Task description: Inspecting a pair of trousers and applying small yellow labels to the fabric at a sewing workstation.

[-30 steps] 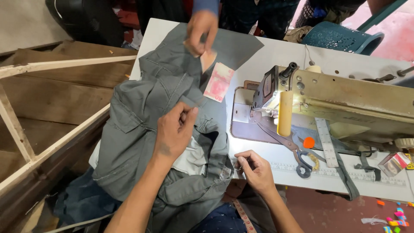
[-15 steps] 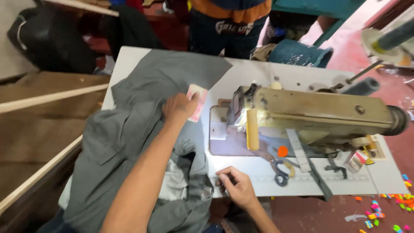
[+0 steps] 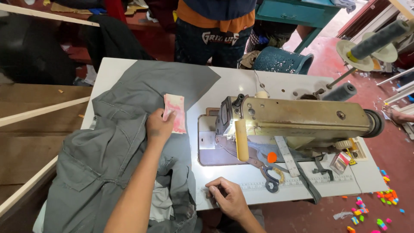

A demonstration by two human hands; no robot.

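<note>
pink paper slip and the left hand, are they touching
Touching. The head view shows the left hand with fingertips overlapping the lower left edge of the pink paper slip, pinning it on the grey garment; no gap shows between them.

A white table (image 3: 241, 82) carries grey garments (image 3: 112, 164) over its left half, a sewing machine (image 3: 297, 118) toward the right edge, and scissors (image 3: 269, 177) and a ruler (image 3: 286, 155) near the front edge.
</note>
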